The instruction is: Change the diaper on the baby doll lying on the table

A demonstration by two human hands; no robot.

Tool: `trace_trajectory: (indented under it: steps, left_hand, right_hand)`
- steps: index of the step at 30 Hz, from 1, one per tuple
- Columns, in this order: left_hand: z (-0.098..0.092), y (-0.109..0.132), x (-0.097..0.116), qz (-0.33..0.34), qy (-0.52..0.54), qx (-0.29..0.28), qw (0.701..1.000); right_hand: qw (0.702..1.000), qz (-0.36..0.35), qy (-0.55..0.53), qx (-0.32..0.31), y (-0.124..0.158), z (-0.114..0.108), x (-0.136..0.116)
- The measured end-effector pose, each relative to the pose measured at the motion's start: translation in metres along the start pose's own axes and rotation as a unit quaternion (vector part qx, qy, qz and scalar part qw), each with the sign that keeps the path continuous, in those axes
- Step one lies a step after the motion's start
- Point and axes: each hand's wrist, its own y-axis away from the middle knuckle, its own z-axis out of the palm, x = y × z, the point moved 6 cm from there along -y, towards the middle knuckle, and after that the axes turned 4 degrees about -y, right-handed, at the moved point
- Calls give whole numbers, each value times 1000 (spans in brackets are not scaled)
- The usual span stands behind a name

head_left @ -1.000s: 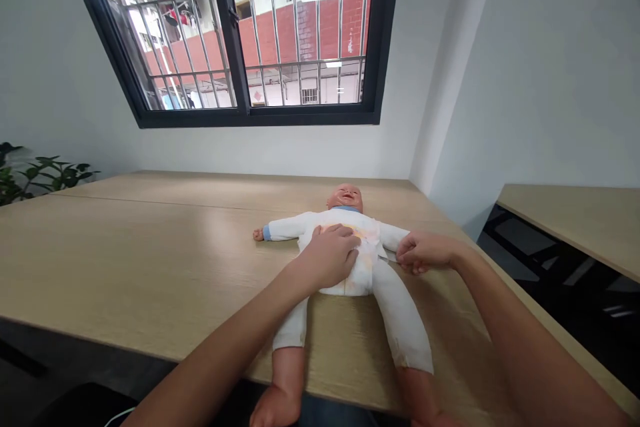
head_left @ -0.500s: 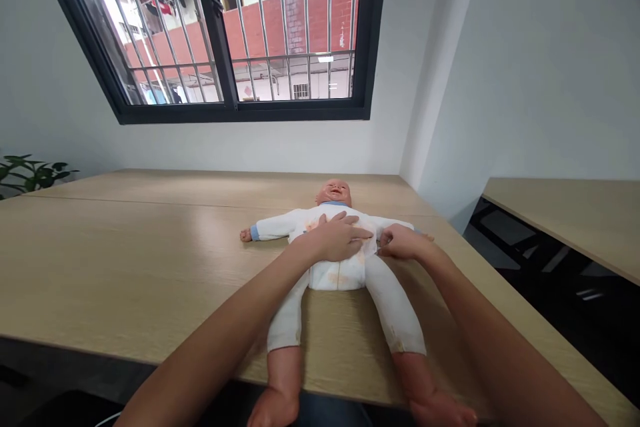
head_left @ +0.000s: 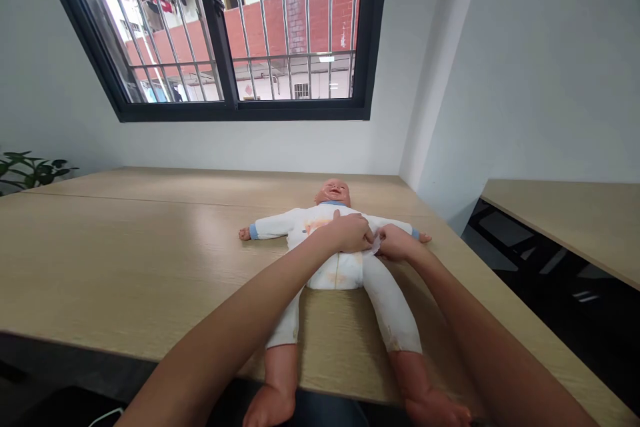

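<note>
A baby doll (head_left: pixel 391 300) in a white outfit with blue cuffs lies on its back, legs toward me and arms spread. Around its hips is a white diaper (head_left: pixel 336 271) with faint orange print. My left hand (head_left: pixel 351 232) rests over the doll's belly, fingers curled and closed at the diaper's right-hand edge. Just beside it, my right hand (head_left: pixel 396 242) pinches the thin whitish side of the diaper by the doll's hip. Both hands nearly meet there; the fingertips are partly hidden.
The doll lies on a light wooden table (head_left: pixel 150 267), its feet at the near edge. A second wooden table (head_left: pixel 575 213) stands to the right across a dark gap. A green plant (head_left: pixel 35 170) is at the far left, and a barred window (head_left: pixel 295 109) is in the wall ahead.
My left hand has gone from lying flat with spread fingers to curled fingers, shifting slightly right toward the diaper's side. My right hand stays at that side, nearly unmoved.
</note>
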Motion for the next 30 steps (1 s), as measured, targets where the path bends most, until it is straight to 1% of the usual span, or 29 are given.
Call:
trace_trajectory:
  steps: [3, 7, 9, 11, 14, 17, 20, 22, 24, 28, 30]
  left_hand:
    - [4, -2, 5, 13, -67, -42, 997]
    - [7, 2, 9, -28, -95, -97, 990]
    - [7, 2, 10, -53, -94, -105, 989]
    - [7, 1, 11, -71, -97, -95, 988]
    - [6, -1, 11, -91, -104, -59, 989]
    - [6, 0, 9, -106, -108, -22, 988]
    - [4, 3, 8, -89, -106, 37, 990]
    - [4, 5, 9, -66, -105, 57, 991]
    - [6, 5, 8, -68, -102, 35, 992]
    - [10, 5, 4, -118, -74, -49, 989]
    - [10, 4, 5, -128, -74, -72, 986]
  right_hand:
    - [998, 37, -36, -24, 0, 3, 3]
    - [993, 67, -80, -53, 0, 3, 7]
    - [990, 75, -92, -69, 0, 3, 10]
    - [988, 82, -103, -83, -1, 4, 14]
    - [984, 83, -117, -103, 0, 4, 19]
    - [979, 75, -131, -136, 2, 5, 23]
    - [971, 67, -153, -170, 6, 5, 24]
    - [966, 61, -172, -183, 9, 4, 23]
    - [961, 56, -191, -191, 10, 3, 22]
    - [953, 58, -215, -204, 12, 2, 25]
    - [948, 55, -235, -209, 11, 1, 27]
